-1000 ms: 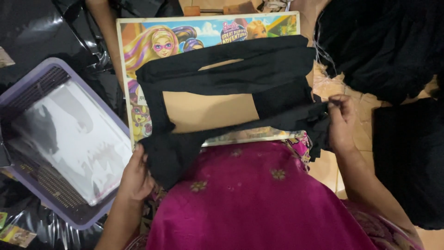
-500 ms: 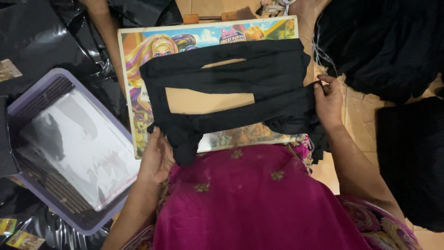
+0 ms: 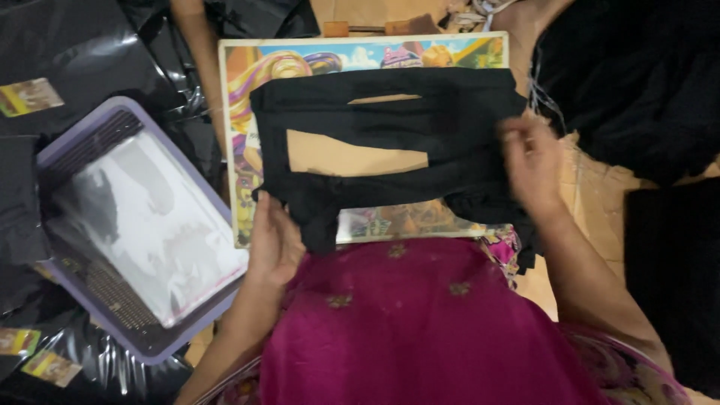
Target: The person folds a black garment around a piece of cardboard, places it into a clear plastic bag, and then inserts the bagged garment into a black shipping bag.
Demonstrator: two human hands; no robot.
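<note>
A black garment [image 3: 390, 150] lies partly folded across a colourful cartoon-printed board [image 3: 360, 56], with bare cardboard-coloured gaps showing between its bands. My left hand [image 3: 274, 244] grips the garment's lower left corner at the board's near edge. My right hand [image 3: 532, 169] rests on the garment's right end, fingers bent onto the cloth; it is blurred. My magenta dress [image 3: 420, 330] fills the bottom of the view.
A purple plastic basket [image 3: 90, 139] holding clear plastic sleeves stands at the left. Black packed bags [image 3: 60, 45] with small labels lie around it. Piles of black cloth [image 3: 637, 82] sit at the right and far right.
The garment has been folded upward into a tighter shape. My left hand moved up and right with its corner. My right hand slid up along the right end.
</note>
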